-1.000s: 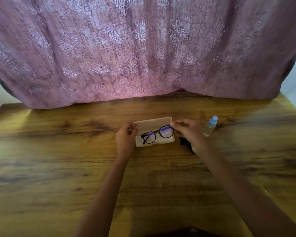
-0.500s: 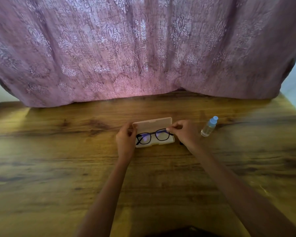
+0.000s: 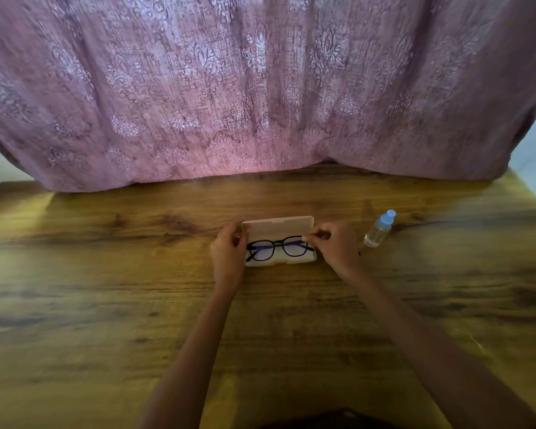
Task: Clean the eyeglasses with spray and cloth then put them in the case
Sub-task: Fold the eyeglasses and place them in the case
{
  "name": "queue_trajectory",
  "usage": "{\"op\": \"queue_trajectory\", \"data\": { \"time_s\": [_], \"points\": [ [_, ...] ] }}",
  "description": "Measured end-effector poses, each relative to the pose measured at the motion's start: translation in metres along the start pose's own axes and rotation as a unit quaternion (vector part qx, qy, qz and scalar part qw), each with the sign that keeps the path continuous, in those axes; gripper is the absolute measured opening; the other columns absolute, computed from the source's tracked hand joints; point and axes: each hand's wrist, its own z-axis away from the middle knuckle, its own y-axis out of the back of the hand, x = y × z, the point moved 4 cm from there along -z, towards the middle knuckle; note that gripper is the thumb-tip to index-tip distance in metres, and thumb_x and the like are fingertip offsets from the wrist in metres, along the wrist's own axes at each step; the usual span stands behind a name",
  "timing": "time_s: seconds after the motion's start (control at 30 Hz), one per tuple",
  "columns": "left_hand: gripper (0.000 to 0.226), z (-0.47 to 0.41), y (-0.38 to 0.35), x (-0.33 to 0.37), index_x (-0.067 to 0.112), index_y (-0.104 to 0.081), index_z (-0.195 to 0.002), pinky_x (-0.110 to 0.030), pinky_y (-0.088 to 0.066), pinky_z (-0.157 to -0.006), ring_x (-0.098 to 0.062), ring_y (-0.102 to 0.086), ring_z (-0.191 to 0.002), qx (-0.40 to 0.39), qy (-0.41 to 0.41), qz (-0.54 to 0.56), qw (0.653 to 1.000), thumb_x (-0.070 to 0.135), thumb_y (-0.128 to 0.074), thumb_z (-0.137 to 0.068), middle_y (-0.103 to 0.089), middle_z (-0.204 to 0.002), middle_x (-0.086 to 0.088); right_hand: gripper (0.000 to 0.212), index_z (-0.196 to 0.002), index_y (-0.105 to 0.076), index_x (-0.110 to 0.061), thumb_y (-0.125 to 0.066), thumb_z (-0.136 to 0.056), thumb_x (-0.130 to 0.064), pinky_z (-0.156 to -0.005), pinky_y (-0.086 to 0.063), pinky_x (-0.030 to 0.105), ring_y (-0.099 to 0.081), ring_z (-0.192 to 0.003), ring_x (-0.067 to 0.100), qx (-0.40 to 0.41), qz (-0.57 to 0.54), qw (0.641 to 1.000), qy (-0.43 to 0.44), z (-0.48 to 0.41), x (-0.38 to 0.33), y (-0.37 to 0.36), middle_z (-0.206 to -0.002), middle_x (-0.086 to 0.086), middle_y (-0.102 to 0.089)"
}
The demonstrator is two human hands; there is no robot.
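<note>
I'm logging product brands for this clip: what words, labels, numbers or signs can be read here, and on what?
None can be read.
Small clear spray bottle with pale blue cap: no label shows.
Open beige eyeglass case: plain lid, no print visible.
Black-framed eyeglasses: any temple marking too small to tell.
Pink patterned curtain: ornament only, no letters.

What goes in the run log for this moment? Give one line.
stage: casing | eyeglasses in open case | left hand on case | right hand at frame | lid open
</note>
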Motion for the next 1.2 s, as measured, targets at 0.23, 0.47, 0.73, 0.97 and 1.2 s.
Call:
{"op": "queue_trajectory", "data": {
  "time_s": [0.23, 0.47, 0.73, 0.97, 1.2],
  "points": [
    [0.026, 0.001, -0.001, 0.001, 0.015, -0.065, -0.119, -0.004, -0.041, -0.063, -0.003, -0.06, -0.083, -0.006, 0.003, -0.006, 1.0, 0.019, -0.06, -0.094, -0.07, -0.101, 0.002, 0.025, -0.077, -0.075, -0.028, -0.073, -0.069, -0.051, -0.072, -0.052, 0.048, -0.062, -0.078, 0.019, 0.013, 0.015, 0.999, 0.03, -0.003, 0.019, -0.01, -0.073, -0.015, -0.067],
    [0.029, -0.002, -0.004, -0.003, 0.015, -0.063, -0.121, -0.009, -0.044, -0.066, -0.005, -0.061, -0.084, -0.021, 0.016, 0.0, 1.0, 0.029, -0.054, -0.098, -0.07, -0.104, 0.001, 0.016, -0.089, -0.074, -0.022, -0.075, -0.08, -0.035, -0.081, -0.05, 0.042, -0.058, -0.087, 0.016, 0.006, 0.025, 0.999, 0.042, 0.002, 0.009, -0.004, -0.08, -0.013, -0.066],
    [0.031, -0.003, -0.006, -0.003, 0.018, -0.06, -0.125, -0.01, -0.044, -0.066, -0.006, -0.061, -0.085, -0.045, 0.036, -0.006, 0.998, 0.021, -0.058, -0.095, -0.068, -0.107, 0.001, 0.026, -0.108, -0.069, -0.018, -0.068, -0.087, -0.032, -0.087, -0.036, 0.025, -0.05, -0.113, 0.015, 0.023, 0.111, 0.993, 0.024, 0.002, 0.028, 0.019, -0.109, -0.005, -0.064],
    [0.036, -0.004, -0.009, -0.001, 0.017, -0.056, -0.131, -0.018, -0.045, -0.075, -0.007, -0.058, -0.093, -0.062, 0.071, -0.016, 0.995, 0.021, -0.056, -0.096, -0.067, -0.113, 0.0, 0.039, -0.123, -0.062, -0.012, -0.069, -0.088, -0.026, -0.089, -0.041, 0.026, -0.056, -0.113, 0.02, -0.052, 0.135, 0.988, -0.045, 0.003, 0.04, 0.022, -0.122, 0.005, -0.062],
    [0.031, -0.008, -0.009, -0.004, 0.015, -0.062, -0.125, -0.024, -0.045, -0.079, -0.013, -0.06, -0.096, -0.071, 0.071, -0.034, 0.994, 0.025, -0.054, -0.097, -0.068, -0.113, -0.005, 0.016, -0.105, -0.067, -0.015, -0.066, -0.09, -0.021, -0.076, -0.038, 0.023, -0.053, -0.091, 0.008, -0.049, 0.112, 0.99, -0.066, 0.004, 0.035, 0.027, -0.102, -0.003, -0.064]
  ]
}}
